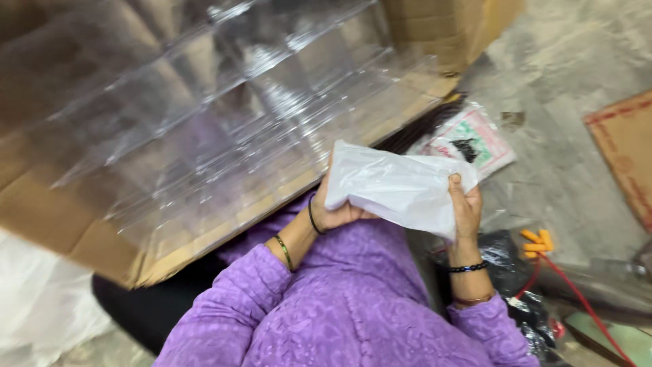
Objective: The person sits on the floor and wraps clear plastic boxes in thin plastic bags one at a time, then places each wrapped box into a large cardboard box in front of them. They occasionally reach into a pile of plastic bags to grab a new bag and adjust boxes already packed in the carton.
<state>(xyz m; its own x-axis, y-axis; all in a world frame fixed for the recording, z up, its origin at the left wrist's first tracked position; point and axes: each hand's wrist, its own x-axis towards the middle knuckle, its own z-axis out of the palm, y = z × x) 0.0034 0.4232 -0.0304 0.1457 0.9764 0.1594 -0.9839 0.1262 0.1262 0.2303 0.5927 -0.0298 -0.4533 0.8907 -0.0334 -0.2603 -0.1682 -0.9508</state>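
Currently gripping white plastic pouch point(394, 185) at frame centre — left hand point(334, 212) closed on its lower left edge, right hand point(466, 207) clamping right end. Resting above purple lap, beside clear plastic trays point(204, 115) on cardboard point(41, 211), upper left. Pouch looking flat, unfilled — progress unclear.

Packing workshop: cardboard cartons point(435, 27), concrete floor point(564, 88)

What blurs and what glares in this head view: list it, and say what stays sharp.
Head view: motion blur smears the clear plastic sheets and the cardboard under them; white glare streaks run across that plastic. The white bag, left hand and right hand are softly blurred but readable. The purple sleeves look sharpest. Light is flat, shadows weak.
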